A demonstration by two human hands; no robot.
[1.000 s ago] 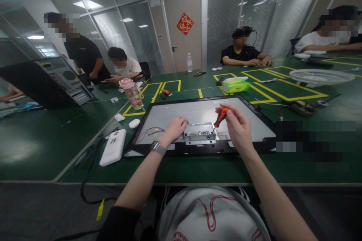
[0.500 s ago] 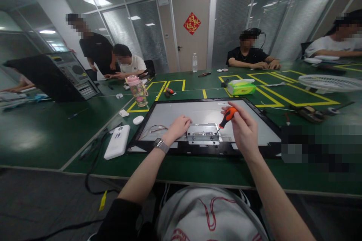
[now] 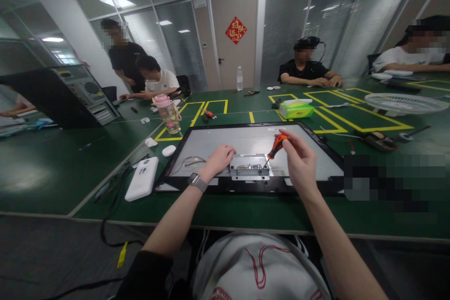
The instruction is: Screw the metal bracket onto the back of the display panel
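Now, in the head view, the right hand [image 3: 301,161] has its thumb and fingers closed on the handle of a small red and black driver [image 3: 277,146]. The driver leans, with its thin tip pointing down at the right end of a metal box [image 3: 248,172]. The tip is too small to tell if it sits in a screw. The box is near the close edge of a big grey panel [image 3: 225,138], which lies flat on the green table [image 3: 211,214]. The left hand [image 3: 221,159] is at the left end of the box with its fingers a bit bent; I cannot tell if it grips the box or just rests there. Thin wires [image 3: 191,160] lie on the panel, left of that hand. The step in hand looks like screw work on the box, with 1 hand to turn and 1 to steady. The next move seems to call for a straighter driver, a tip set well in the screw, a small twist, and a still box. A slip could scratch the panel.
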